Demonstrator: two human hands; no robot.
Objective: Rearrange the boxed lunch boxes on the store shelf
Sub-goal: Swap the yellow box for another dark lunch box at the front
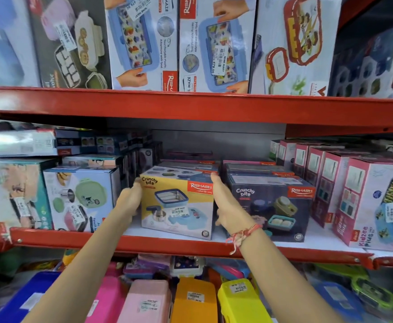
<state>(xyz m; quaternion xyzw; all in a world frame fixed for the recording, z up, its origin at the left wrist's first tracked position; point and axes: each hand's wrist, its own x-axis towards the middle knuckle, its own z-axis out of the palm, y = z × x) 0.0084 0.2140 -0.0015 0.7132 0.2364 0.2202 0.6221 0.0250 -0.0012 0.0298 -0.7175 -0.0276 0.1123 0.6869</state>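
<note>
Two hands, left (130, 201) and right (223, 206), clamp the yellow box (179, 203) by its sides; stiff, light cardboard, probably slick.

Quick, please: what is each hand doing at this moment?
Left hand: pressed flat against the left side of the yellow Crunchy Bite box.
Right hand: pressed against its right side, gripping it.

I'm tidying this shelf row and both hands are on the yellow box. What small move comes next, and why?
Probably turn the yellow box square. The left hand and right hand press its two sides, and it sits skewed on the shelf, not lined up with the dark blue box.
</note>
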